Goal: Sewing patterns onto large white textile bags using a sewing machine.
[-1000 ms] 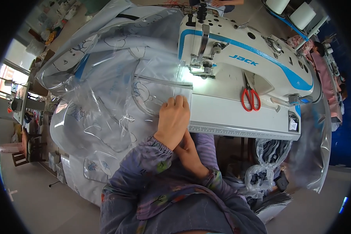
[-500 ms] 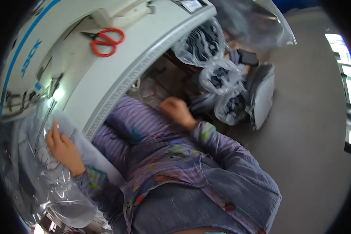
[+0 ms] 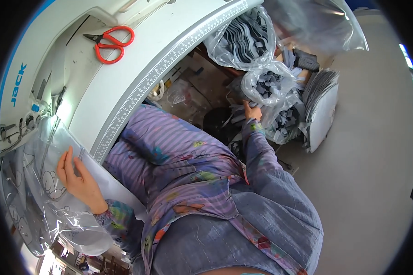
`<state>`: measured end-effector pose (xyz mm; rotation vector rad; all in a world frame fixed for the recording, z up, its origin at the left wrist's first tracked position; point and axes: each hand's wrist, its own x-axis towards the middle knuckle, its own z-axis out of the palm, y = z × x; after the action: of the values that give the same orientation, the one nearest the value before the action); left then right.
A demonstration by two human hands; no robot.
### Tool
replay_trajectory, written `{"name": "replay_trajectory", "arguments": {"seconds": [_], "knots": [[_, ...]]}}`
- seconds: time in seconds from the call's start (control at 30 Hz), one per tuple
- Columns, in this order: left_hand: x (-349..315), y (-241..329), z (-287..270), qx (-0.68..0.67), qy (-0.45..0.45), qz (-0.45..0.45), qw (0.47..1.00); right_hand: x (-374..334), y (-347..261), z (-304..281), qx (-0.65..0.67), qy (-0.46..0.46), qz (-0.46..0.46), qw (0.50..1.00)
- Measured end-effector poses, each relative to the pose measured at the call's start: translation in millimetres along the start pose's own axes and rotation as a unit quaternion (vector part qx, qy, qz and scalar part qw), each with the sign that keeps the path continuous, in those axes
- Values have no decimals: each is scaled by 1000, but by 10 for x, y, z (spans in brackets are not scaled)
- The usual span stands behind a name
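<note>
While the left hand (image 3: 80,181) is held loosely spread over film-covered printed fabric (image 3: 50,182) at the sewing machine (image 3: 32,59), grey strips (image 3: 237,114) are reached by the right hand (image 3: 252,111), whose grip cannot be told; the fabric should be kept flat, any strips eased out untangled.

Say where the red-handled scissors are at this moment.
In the head view, the red-handled scissors lie at the upper left, on the white work surface, between the sewing machine and the ruler strip.
</note>
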<state>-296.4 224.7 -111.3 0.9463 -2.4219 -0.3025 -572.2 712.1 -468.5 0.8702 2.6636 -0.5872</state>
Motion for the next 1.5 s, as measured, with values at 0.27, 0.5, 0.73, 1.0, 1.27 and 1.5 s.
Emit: {"name": "replay_trajectory", "arguments": {"seconds": [0.27,0.5,0.73,1.0,1.27,1.5], "knots": [[-31,-29,-60,39,-21,29,999,-280,-99,124,14,5,56,998],[4,36,145,-19,-38,15,999,356,427,322,336,-48,139,930],[-25,196,108,-29,-18,42,999,-1714,-390,-154,321,-260,-170,895],[77,1384,603,-290,-196,243,905,-2892,-2431,-1996,172,-405,-632,638],[911,820,160,-704,-273,-117,646,-3084,-3777,-2337,236,-644,-441,579],[943,807,-124,-844,-169,-89,501,-3521,-3969,-2040,242,-720,-418,499]]}}
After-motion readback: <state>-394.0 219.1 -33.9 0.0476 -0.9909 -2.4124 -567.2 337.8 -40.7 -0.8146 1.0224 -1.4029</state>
